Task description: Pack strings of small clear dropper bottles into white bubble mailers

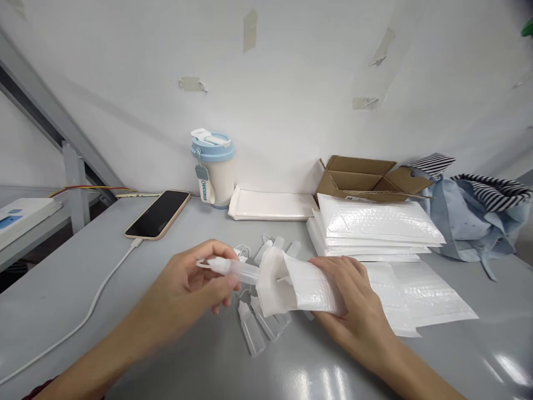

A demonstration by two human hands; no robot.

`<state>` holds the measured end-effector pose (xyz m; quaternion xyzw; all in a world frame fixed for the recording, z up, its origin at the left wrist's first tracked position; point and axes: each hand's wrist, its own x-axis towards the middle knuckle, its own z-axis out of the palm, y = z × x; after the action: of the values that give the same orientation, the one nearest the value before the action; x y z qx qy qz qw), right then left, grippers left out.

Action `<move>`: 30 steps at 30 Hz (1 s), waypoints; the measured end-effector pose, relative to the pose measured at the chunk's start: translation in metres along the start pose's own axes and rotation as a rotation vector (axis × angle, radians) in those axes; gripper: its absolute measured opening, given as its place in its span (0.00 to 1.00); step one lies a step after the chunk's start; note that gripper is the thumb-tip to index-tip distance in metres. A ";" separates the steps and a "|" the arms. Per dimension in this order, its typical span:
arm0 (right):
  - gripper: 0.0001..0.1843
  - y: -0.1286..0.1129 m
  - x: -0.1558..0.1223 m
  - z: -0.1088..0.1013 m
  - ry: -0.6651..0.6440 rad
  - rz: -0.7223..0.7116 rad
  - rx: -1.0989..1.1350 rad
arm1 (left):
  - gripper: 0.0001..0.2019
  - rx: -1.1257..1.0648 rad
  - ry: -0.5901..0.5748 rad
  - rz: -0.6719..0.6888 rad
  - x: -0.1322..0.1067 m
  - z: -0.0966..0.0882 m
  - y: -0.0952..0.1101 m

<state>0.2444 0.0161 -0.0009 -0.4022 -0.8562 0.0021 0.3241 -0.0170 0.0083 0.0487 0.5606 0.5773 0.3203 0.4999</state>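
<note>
My left hand pinches a small clear plastic bottle by its white capped end, its other end pointing into the open mouth of a white bubble mailer. My right hand grips that mailer from underneath and behind, holding it above the grey table. Several more small clear bottles lie on the table just below and behind the hands. The bottle's far end is at the mailer's opening; how far it is in I cannot tell.
A stack of white bubble mailers lies right of centre, with loose ones beside my right hand. A phone on a white cable lies at left. A blue-lidded cup, white tray, cardboard box and clothing line the wall.
</note>
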 end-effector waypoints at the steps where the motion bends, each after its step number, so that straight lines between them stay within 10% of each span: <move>1: 0.22 0.000 0.000 0.000 0.002 -0.005 0.003 | 0.12 -0.036 -0.053 -0.019 -0.001 0.003 0.000; 15: 0.22 -0.003 0.000 -0.001 0.014 0.007 0.003 | 0.17 0.100 0.003 0.000 0.000 -0.002 -0.003; 30: 0.23 -0.011 -0.004 0.001 -0.055 -0.085 0.011 | 0.13 0.180 -0.237 0.074 -0.008 0.027 -0.008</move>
<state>0.2378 0.0062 -0.0005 -0.3638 -0.8811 0.0041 0.3023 0.0046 -0.0062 0.0355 0.6581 0.5196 0.2171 0.4998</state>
